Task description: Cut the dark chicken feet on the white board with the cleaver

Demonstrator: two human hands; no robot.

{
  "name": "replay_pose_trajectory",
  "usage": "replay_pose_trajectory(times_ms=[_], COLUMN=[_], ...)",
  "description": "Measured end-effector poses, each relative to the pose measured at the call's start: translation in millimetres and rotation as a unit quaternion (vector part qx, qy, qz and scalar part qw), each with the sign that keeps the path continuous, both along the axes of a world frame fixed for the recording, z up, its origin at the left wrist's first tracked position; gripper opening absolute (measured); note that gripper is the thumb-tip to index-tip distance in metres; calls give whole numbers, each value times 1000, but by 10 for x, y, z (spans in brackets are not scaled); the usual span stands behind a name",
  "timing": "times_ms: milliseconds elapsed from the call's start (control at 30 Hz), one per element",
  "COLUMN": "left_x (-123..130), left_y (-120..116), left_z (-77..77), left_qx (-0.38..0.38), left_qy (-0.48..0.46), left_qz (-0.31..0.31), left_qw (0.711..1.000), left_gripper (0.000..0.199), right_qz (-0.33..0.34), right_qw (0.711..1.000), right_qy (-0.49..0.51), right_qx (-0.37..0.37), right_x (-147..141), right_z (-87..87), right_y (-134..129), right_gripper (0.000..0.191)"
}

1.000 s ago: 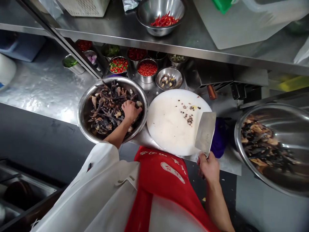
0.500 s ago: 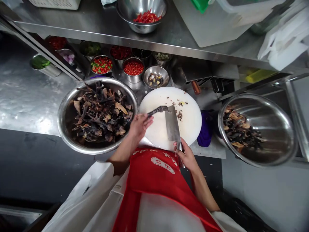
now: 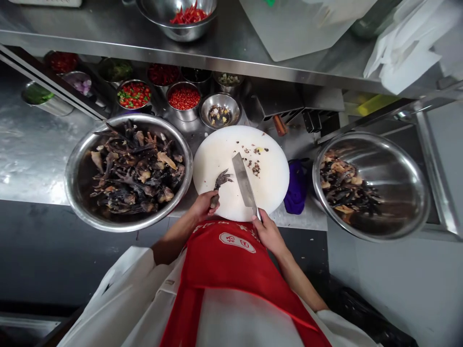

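A dark chicken foot is gripped at its leg end by my left hand, its toes spread over the left part of a round white cutting board. My right hand is closed around the handle of a cleaver, whose blade slants across the middle of the board. Small dark trimmings lie on the board right of the blade. Left of the board, a large steel bowl is heaped with dark chicken feet.
Another steel bowl, partly filled with dark feet, stands at the right. A purple cloth lies beside the board. Behind are several containers, including chopped red chillies. A steel shelf overhangs the back, bearing a bowl of chillies.
My left hand has drawn the chicken foot down and left, away from the blade, and its toes are now spread. The cleaver's blade has turned more edge-on. The whole view has shifted slightly.
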State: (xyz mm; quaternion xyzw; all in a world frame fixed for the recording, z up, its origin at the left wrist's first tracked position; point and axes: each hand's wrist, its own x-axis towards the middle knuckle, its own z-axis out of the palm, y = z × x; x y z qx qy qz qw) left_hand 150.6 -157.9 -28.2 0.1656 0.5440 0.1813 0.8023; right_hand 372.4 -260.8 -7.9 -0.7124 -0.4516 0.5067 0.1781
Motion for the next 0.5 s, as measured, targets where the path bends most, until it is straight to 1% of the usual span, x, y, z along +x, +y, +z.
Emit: replay_pose_trajectory(times_ms=[67, 133, 200, 300, 367, 500], left_x=[150, 288, 387, 445, 438, 388], left_y=[-66, -149, -217, -259, -255, -232], left_z=[-2, -15, -20, -6, 8, 15], left_qx=[20, 55, 77, 78, 80, 93], left_qy=[28, 61, 80, 85, 85, 78], left_qz=[8, 11, 12, -2, -16, -26], left_qw=[999, 997, 994, 993, 993, 992], left_gripper=[36, 39, 38, 34, 34, 36], right_qz=[2, -8, -16, -4, 22, 93], right_qw=[998, 997, 994, 989, 988, 986], right_qy=[-35, -30, -16, -14, -30, -97], right_qx=[44, 75, 109, 147, 147, 96], right_x=[-9, -45, -100, -207, -287, -419], right_z=[61, 146, 240, 322, 292, 99], right_y=[98, 213, 317, 422, 472, 580], right_gripper=[47, 49, 50, 50, 50, 49])
